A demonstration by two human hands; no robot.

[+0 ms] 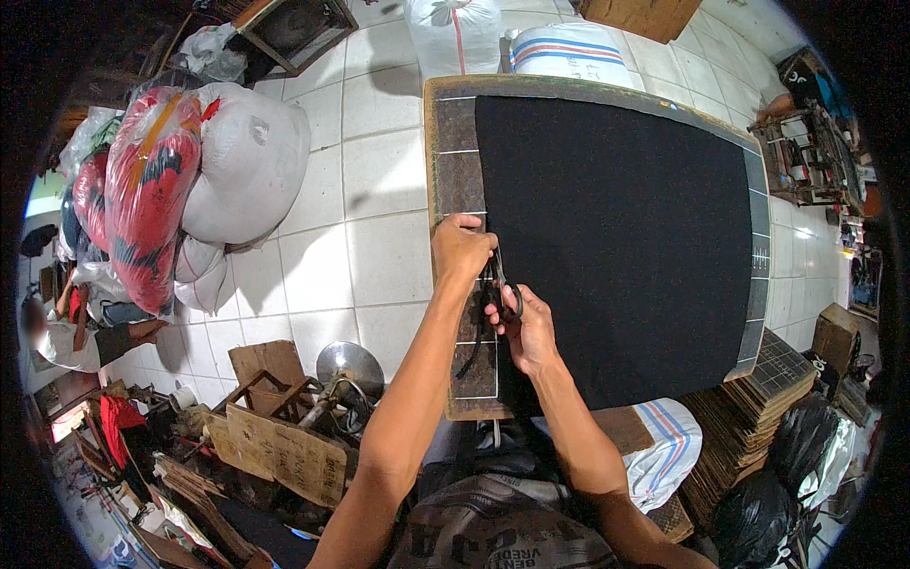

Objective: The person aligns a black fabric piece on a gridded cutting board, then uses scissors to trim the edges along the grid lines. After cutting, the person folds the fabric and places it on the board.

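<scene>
A large black cloth [616,237] lies flat over a dark board [459,180] marked with white lines. At the cloth's left edge my right hand [531,334] grips a pair of scissors [517,300] by the dark handle loops, with the blades pointing away from me along that edge. Just beyond the blades my left hand [464,250] is closed, its fingers pinching the cloth at the edge. Below it a narrow black strip of cloth [466,363] trails across the board's left margin. My fingers partly hide the blades and the cut edge.
White sacks [569,52] stand behind the board. Plump bags [152,199] are heaped at left on the tiled floor [384,190]. A wooden stool [275,417] and a round metal dish [349,368] sit lower left. Stacked boards [758,403] and black plastic bags [755,517] are lower right. Another person [71,337] is far left.
</scene>
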